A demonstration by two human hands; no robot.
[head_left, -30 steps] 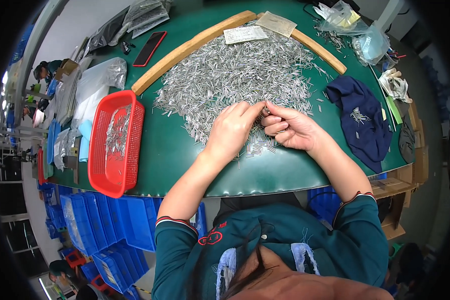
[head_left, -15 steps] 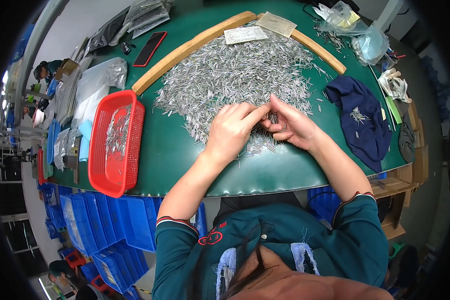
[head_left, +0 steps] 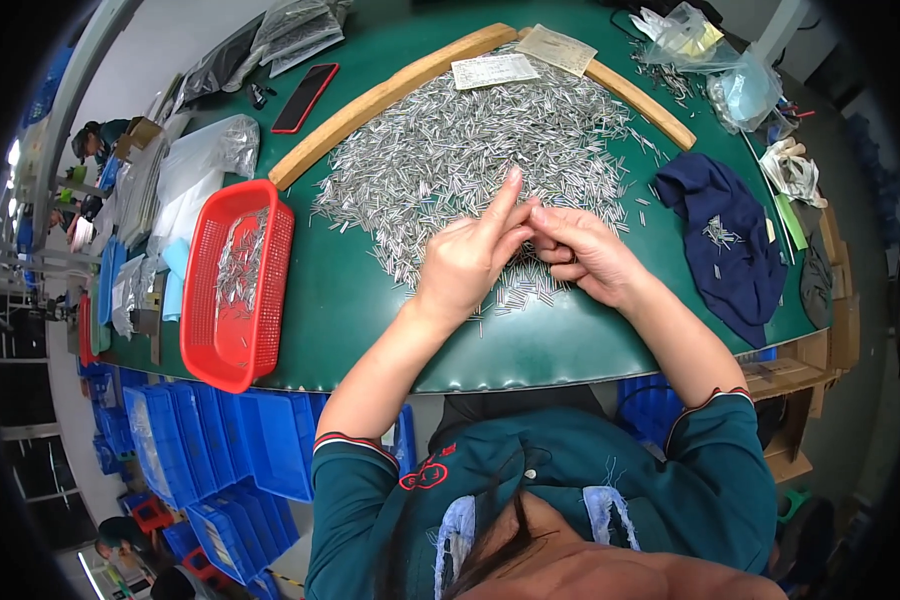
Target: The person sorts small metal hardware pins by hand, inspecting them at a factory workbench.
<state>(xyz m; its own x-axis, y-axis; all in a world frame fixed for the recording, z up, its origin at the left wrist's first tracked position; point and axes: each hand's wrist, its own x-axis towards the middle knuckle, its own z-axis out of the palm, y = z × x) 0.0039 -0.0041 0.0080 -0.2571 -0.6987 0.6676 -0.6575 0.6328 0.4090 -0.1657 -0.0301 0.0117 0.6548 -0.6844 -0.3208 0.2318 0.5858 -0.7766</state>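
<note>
A broad heap of small silvery metal pins covers the middle of the green table. Over its near part my two hands meet at the fingertips. My left hand has its index finger stretched out and its thumb and other fingers bent toward the right hand. My right hand is closed, thumb and index finger pinched together and the other fingers curled. Whatever lies between the fingertips is too small to make out. Left of the heap stands a red perforated plastic basket with some pins inside.
Wooden strips edge the heap's far side, with paper slips there. A phone lies at the far left. At right is a dark blue cloth with a few pins on it. Blue bins stand below the table's left edge.
My left index finger has straightened and now points away from me. My right hand's thumb and fingers have drawn in to a pinch against the left fingertips.
</note>
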